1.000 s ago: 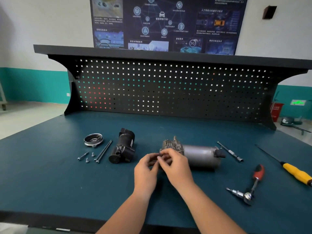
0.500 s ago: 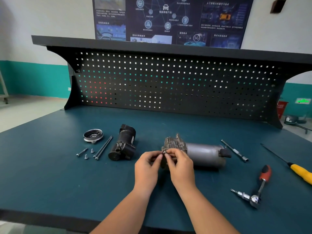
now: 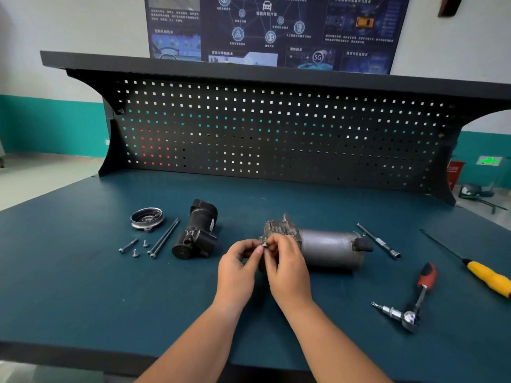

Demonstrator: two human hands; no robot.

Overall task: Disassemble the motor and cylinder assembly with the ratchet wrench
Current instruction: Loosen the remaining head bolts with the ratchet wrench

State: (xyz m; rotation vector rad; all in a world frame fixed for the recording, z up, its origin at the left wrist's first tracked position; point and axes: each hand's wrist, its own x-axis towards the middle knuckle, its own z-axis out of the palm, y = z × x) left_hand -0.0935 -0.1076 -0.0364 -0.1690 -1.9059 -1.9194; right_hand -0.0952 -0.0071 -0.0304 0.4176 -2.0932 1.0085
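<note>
The ratchet wrench (image 3: 414, 302) lies on the bench (image 3: 83, 286) at 4 o'clock from the hands. The left hand (image 3: 237, 268) and right hand (image 3: 287, 269) together pinch a small screw (image 3: 264, 244) at the housing end of the grey motor (image 3: 329, 247), which lies mid-bench. At 10 o'clock are the black cylinder (image 3: 197, 233), 2 long bolts (image 3: 163, 239) and a round cap (image 3: 147, 218).

Just 1 view: a wide-angle camera worn on the head of the person at the near edge of the table (image 3: 83, 299). It faces forward and down, close over the left hand (image 3: 236, 268) and right hand (image 3: 287, 269) mid-frame, reaching past the far edge to the pegboard (image 3: 276, 134) and the wall poster (image 3: 276, 29) above it.
</note>
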